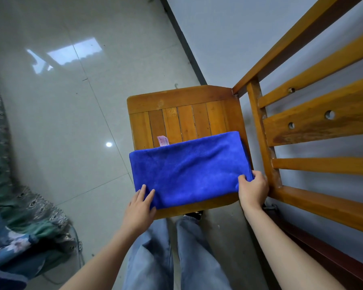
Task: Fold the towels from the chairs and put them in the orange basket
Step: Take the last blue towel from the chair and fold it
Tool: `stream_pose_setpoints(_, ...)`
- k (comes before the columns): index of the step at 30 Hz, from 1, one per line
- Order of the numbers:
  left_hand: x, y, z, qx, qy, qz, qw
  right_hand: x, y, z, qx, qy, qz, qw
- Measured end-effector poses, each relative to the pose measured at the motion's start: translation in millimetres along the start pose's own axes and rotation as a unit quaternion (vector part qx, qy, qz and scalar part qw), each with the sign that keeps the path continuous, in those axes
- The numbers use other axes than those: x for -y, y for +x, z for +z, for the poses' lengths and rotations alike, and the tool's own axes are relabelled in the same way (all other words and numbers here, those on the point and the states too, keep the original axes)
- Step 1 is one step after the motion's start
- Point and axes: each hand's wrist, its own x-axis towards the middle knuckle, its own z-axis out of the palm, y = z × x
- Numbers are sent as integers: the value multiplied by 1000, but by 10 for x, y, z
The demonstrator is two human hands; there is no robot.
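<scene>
Blue towel (189,170) lies folded on the wooden chair seat (176,107). Left hand (139,208) presses flat; right hand (253,190) pinches its end. Judgement: align corners before folding again.

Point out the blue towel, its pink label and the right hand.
blue towel (189,170): head view, middle of the folded cloth.
pink label (162,141): head view, centre of the tag above the towel's far edge.
right hand (254,189): head view, back of the hand.
</scene>
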Motion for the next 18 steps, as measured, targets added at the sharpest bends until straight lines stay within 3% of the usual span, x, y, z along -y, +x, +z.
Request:
stream_pose_setpoints(5, -90, 45, -90, -3, -15, 20, 1000, 7, -140, -73, -39, -2, -33, 999)
stream_pose_setpoints(9, -81, 83, -146, -49, -171, -31, 984, 122, -425, 39, -28, 3, -96, 995)
stream_pose_setpoints(13, -19, 124, -237, -52, -420, -69, 904, 345, -875, 359, 67, -1, -191, 979)
stream_pose_setpoints(18, 15, 97, -392, -20, -584, -112, 804, 473, -1165, 797, 209, -58, -268, 939)
